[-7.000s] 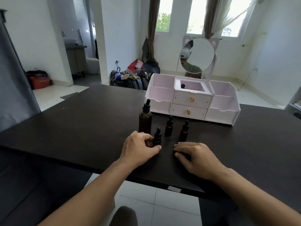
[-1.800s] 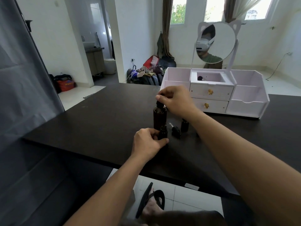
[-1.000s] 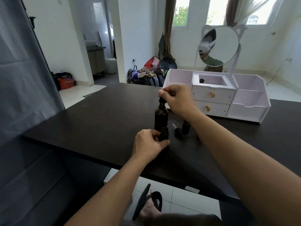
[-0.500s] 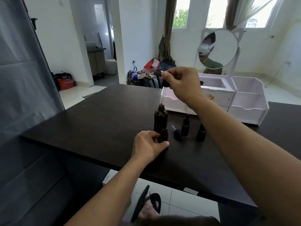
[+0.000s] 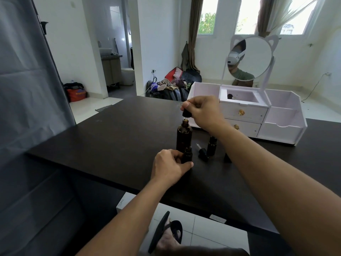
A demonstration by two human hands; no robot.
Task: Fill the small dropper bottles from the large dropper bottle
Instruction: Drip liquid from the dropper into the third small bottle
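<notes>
Table (image 5: 114, 137): dark, white organizer (image 5: 280, 126) at the back.
Right hand (image 5: 203, 109): pinched the dropper cap (image 5: 186, 114) just over the big bottle's (image 5: 184, 137) open neck.
Left hand (image 5: 170, 166): gripped an uncapped small bottle (image 5: 187, 155) standing before it.
Loose dropper (image 5: 202, 152): lay beside a capped bottle (image 5: 212, 145).
</notes>
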